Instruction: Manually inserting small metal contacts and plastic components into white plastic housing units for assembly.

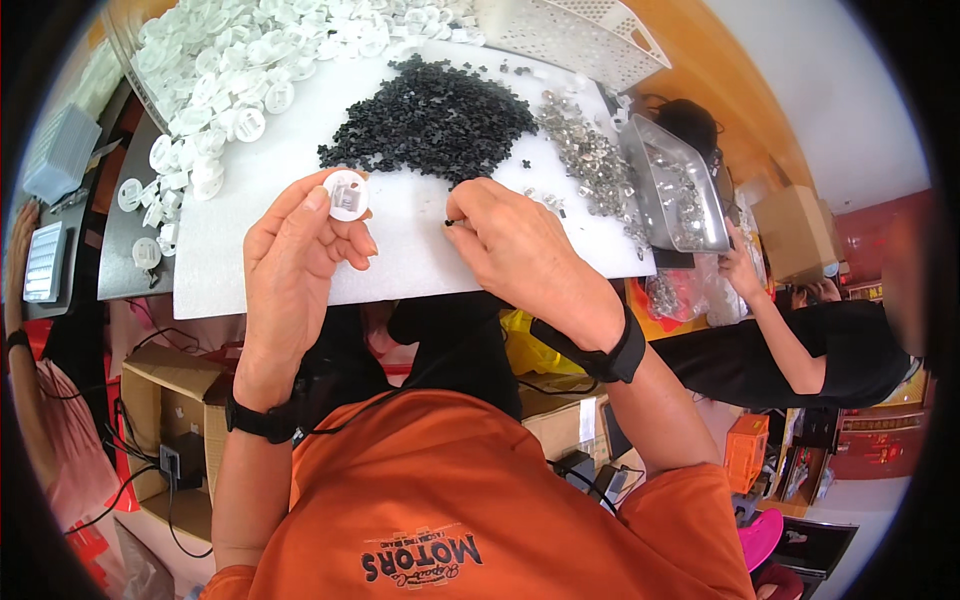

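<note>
Between the thumb and fingers of my left hand [300, 235] is a round white plastic part [347, 196], its recessed side facing up. My right hand [520, 245] is closed in a pinch on a small black plastic piece [449, 223], mostly hidden by the fingertips. Just beyond the hands, a big heap of small black cross-shaped pieces [430, 118] covers the middle of the white foam sheet [230, 275]. To its right are scattered small shiny metal pieces [595, 160]. A large pile of white round parts [250, 60] spreads over the far left.
A metal tray [675, 185] with small pieces stands at the table's right edge, a co-worker's hand [741, 262] beside it. A white perforated basket [570, 40] is at the back. Another person's arm [30, 400] shows at far left. Below the table is an open cardboard box [165, 400].
</note>
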The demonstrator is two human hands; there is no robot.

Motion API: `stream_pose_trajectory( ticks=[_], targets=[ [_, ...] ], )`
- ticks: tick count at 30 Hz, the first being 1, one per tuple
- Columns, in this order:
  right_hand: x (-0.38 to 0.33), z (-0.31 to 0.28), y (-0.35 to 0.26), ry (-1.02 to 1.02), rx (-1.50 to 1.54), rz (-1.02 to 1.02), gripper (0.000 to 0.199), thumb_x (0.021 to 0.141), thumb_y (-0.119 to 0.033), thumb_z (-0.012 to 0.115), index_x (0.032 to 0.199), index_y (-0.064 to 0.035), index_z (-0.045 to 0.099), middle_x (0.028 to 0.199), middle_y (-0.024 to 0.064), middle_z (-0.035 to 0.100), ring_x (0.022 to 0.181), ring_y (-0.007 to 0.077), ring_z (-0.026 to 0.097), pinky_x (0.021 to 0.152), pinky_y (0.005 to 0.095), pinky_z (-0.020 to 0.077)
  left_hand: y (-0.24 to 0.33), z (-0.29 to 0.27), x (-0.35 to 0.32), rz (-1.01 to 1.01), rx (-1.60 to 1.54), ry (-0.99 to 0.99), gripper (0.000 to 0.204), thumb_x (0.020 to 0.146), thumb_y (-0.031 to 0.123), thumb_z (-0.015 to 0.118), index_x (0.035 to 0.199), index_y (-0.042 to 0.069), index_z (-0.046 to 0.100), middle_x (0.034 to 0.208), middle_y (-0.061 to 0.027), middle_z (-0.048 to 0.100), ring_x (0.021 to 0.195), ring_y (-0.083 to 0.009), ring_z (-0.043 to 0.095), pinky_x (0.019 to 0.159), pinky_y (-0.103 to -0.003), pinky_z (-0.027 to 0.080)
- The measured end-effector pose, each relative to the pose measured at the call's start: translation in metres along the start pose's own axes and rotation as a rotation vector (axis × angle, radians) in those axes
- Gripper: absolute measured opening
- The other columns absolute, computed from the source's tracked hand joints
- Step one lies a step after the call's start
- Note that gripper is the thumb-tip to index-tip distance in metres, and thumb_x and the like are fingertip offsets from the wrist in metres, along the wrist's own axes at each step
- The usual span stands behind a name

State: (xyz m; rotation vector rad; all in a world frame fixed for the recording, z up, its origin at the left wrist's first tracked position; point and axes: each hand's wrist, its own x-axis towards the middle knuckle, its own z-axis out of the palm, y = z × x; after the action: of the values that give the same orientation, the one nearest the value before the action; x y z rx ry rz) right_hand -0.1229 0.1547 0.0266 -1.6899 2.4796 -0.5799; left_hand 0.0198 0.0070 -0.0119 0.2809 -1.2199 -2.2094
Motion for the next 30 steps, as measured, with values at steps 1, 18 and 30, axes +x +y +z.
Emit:
stream_pose_trajectory(
  ticks=[1, 18, 30],
  targets=[
    [-0.001, -0.001, 0.0, -0.001, 0.003, -0.003, 0.01, 0.082, -0.011, 0.055, 0.086, -0.0027, 0.051, 0.081, 0.0152, 0.055, 0.074, 0.0357, 0.057, 0.065, 0.0429, 0.0449, 0.0, 0.001, 0.0, 0.0, 0.003, 0.003, 0.031, 0.095, 0.016, 0.045, 0.113, -0.007, 0.055, 0.089, -0.0144, 0.063, 0.068, -0.0153, 0.06, 0.059, -0.026, 0.047],
    [-0.005, -0.01, 0.001, -0.101, 0.157, 0.026, 0.011, 0.084, -0.01, 0.055, 0.091, -0.0021, 0.055, 0.087, 0.0131, 0.055, 0.08, 0.0317, 0.058, 0.068, 0.0391, 0.045, -0.001, 0.002, 0.0, -0.004, 0.001, -0.019, 0.033, 0.096, 0.018, 0.042, 0.115, -0.007, 0.053, 0.089, -0.0131, 0.062, 0.068, -0.0135, 0.059, 0.059, -0.025, 0.046],
    [-0.005, -0.011, -0.004, -0.109, 0.113, 0.007, 0.007, 0.083, -0.009, 0.054, 0.084, -0.0021, 0.053, 0.083, 0.0127, 0.055, 0.077, 0.0338, 0.057, 0.065, 0.0411, 0.0448, -0.001, 0.002, 0.001, 0.0, -0.003, -0.02, 0.033, 0.097, 0.017, 0.041, 0.115, -0.007, 0.053, 0.088, -0.0133, 0.062, 0.068, -0.0135, 0.059, 0.059, -0.024, 0.047]
  ],
)
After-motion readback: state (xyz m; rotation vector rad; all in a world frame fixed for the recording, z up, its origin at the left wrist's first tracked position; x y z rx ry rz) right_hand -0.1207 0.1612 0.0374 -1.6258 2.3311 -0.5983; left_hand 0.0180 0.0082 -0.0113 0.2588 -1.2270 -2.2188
